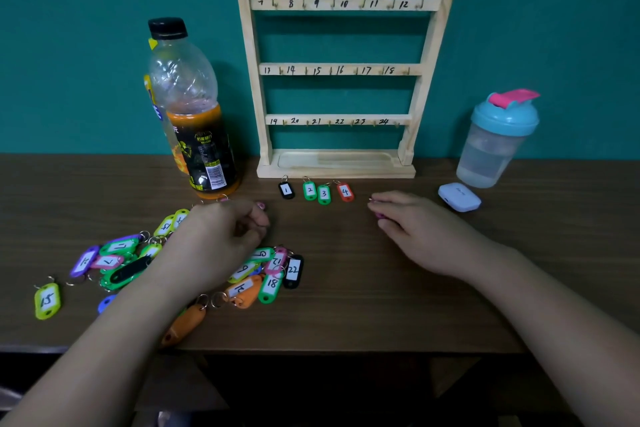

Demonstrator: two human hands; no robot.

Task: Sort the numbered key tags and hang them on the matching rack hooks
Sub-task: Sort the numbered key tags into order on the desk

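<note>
A wooden rack [341, 71] stands against the wall, its rows numbered 7 to 24, and every hook in view is bare. Tags 1 [286, 190], 2 [309, 190], 3 [324, 194] and 4 [345, 191] lie in a row in front of its base. A pile of coloured key tags [270, 274] covers the table's left side, with tag 15 [47, 300] lying apart. My left hand [221, 239] hovers over the pile, fingers curled, and a pink tag tip [260, 205] shows beyond them. My right hand [412, 222] lies flat to the right of tag 4, over a pink tag [379, 215].
A half-full orange drink bottle [194, 114] stands left of the rack. A shaker cup with a blue lid [498, 142] and a white earbud case [459, 197] sit to the right. The table's front edge [346, 350] is close to me.
</note>
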